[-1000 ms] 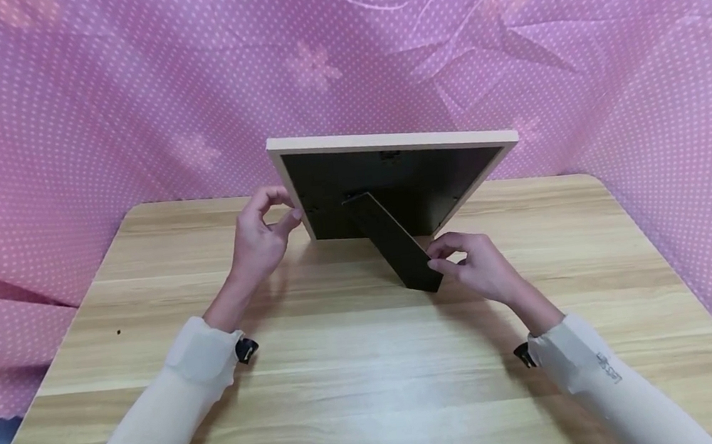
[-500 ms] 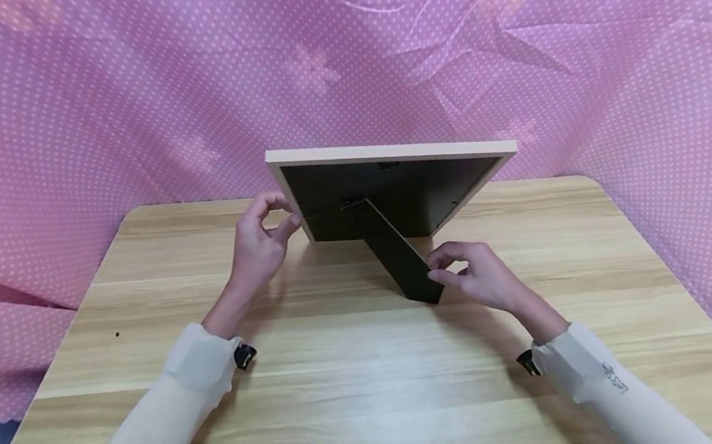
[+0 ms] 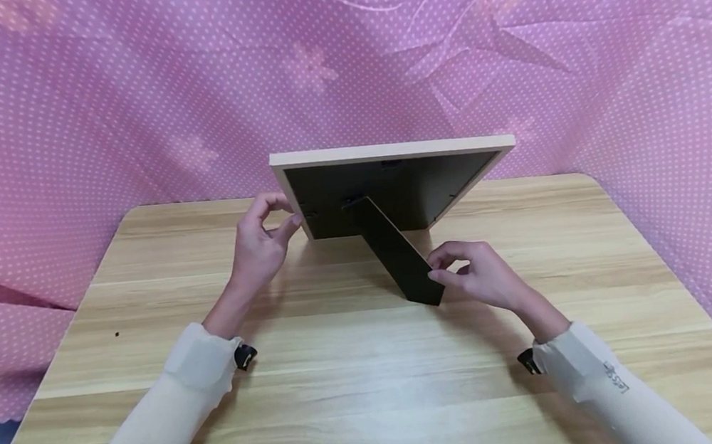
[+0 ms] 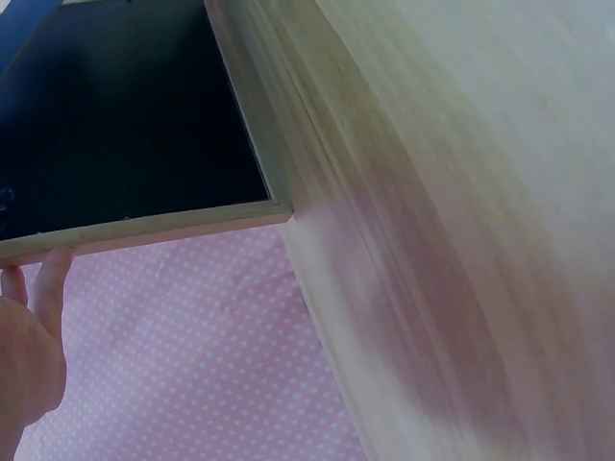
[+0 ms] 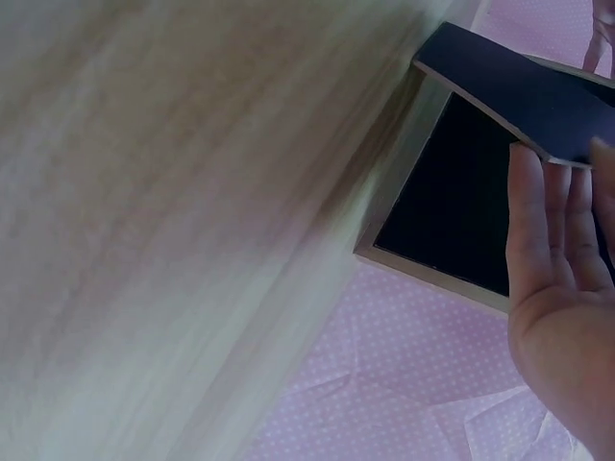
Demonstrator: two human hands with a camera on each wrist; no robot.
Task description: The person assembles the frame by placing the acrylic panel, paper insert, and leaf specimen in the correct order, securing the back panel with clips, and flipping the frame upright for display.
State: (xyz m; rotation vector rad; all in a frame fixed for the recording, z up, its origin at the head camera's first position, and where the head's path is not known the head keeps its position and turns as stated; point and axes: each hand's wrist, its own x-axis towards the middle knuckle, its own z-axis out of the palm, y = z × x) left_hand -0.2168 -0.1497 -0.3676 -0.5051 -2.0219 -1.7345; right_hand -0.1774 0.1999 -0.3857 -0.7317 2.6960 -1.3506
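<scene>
A picture frame (image 3: 392, 150) with a pale rim stands at the far part of the table, its black back (image 4: 125, 115) towards me. It leans my way at the top. From the back slants a black stand leg (image 3: 398, 254), its foot down at the tabletop. My left hand (image 3: 258, 242) holds the left side of the rim between thumb and fingers. With thumb and fingertips my right hand (image 3: 473, 275) pinches the right edge of the leg close to its foot; the right wrist view shows those fingers (image 5: 528, 211) at the leg's edge. The front of the frame is hidden.
The wooden table (image 3: 359, 386) has rounded far corners. Behind and beside it hangs a pink dotted cloth (image 3: 342, 73). A small dark speck (image 3: 117, 334) lies on the table at the left. Black wrist cameras (image 3: 245, 355) sit at both sleeve cuffs.
The frame's top edge has come down towards me and become level. The right hand and the foot of the leg have shifted slightly nearer to me. The left hand keeps its grip.
</scene>
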